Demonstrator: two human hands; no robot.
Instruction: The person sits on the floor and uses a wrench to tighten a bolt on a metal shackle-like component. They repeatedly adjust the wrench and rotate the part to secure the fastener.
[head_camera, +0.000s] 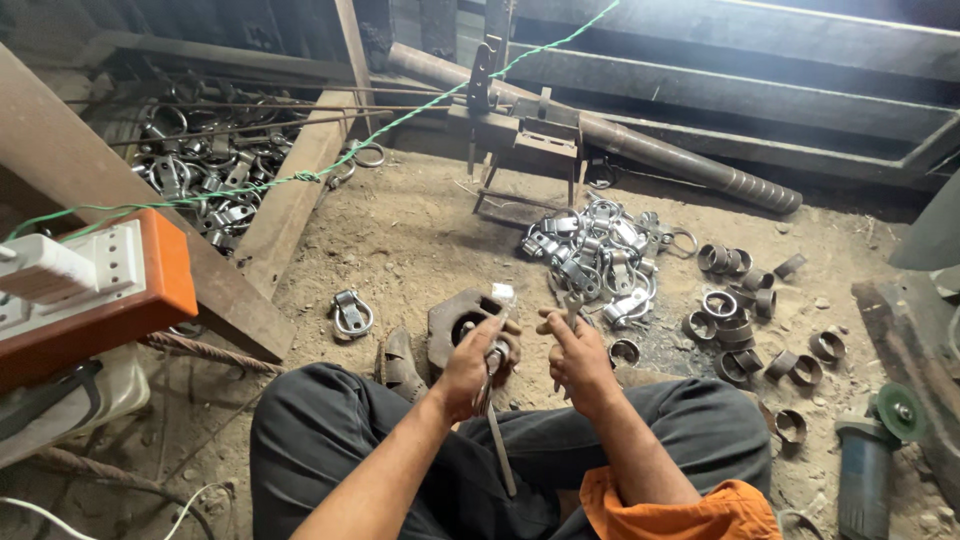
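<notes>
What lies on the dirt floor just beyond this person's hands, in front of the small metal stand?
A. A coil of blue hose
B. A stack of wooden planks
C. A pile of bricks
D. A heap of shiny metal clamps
D: a heap of shiny metal clamps lies on the dirt floor beyond the left hand and right hand, in front of the metal stand.

The angle grinder (868, 470) is cut off at the bottom edge.
</notes>
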